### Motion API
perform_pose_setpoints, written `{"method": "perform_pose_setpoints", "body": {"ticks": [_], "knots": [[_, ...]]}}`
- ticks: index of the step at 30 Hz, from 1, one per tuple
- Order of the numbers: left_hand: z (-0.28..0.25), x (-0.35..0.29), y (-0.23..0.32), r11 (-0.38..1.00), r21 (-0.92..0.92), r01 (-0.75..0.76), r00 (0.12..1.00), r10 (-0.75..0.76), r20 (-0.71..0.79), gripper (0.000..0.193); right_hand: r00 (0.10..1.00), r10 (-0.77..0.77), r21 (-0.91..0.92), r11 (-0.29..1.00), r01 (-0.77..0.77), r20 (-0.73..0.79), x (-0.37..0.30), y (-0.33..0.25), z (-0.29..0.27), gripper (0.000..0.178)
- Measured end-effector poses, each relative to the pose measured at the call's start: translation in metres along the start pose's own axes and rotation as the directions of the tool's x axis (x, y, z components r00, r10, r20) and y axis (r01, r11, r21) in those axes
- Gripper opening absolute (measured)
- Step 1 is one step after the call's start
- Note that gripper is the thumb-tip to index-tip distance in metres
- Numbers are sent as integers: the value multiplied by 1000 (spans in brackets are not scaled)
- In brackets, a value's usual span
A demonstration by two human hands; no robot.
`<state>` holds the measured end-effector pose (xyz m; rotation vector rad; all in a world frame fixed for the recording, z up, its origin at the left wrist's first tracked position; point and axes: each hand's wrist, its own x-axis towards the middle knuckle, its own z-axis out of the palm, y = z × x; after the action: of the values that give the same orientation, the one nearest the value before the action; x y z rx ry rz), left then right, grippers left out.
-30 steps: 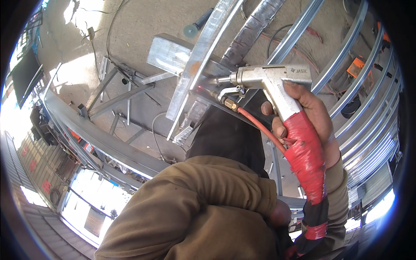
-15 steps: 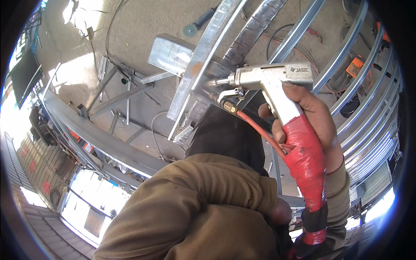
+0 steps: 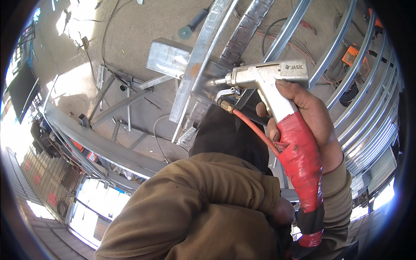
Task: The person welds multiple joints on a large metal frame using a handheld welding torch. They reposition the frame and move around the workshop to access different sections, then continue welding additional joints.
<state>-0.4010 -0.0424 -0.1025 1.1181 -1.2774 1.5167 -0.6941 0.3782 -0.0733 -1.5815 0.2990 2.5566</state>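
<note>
My right hand (image 3: 315, 115) is closed round the handle of a silver welding gun (image 3: 271, 74), its grip and cable wrapped in red tape. The nozzle points left, with its tip at or very near a joint where a galvanized steel bar (image 3: 197, 65) crosses a square steel tube (image 3: 167, 58). Beneath the nozzle, a red hose (image 3: 255, 128) with a brass fitting feeds a small bracket. My left arm, in a brown sleeve, lies across my front. Its hand (image 3: 284, 211) shows only in part beside the taped cable, and its fingers are hidden.
An angle grinder (image 3: 187, 30) lies on the floor beyond the bar. Long galvanized rails (image 3: 342, 56) spread along the right. Left of me stands a grey steel frame (image 3: 104, 143) with crossing braces. Cables run over the concrete, and an orange object (image 3: 350, 55) sits among the rails.
The whole view has shifted slightly, with the floor items on the left now a little lower. My right hand keeps the welding gun at the same joint.
</note>
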Motion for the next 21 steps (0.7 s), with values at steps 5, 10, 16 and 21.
{"method": "perform_pose_setpoints", "body": {"ticks": [5,10,16,21], "knots": [[-41,10,36,1000,19,-4,998,3,59,29,997,-5,-34,999,2,-82,-6,2,11,43],[-72,12,45,996,-26,82,986,-78,145,26,994,-71,-275,960,45,-83,-9,-4,22,41],[-115,39,67,946,-22,324,852,-282,440,30,996,-38,-216,976,19,-82,-6,-7,21,38],[-164,120,167,-241,-453,858,-207,-970,124,44,1000,-8,-134,991,7,-8,-4,-7,14,39]]}}
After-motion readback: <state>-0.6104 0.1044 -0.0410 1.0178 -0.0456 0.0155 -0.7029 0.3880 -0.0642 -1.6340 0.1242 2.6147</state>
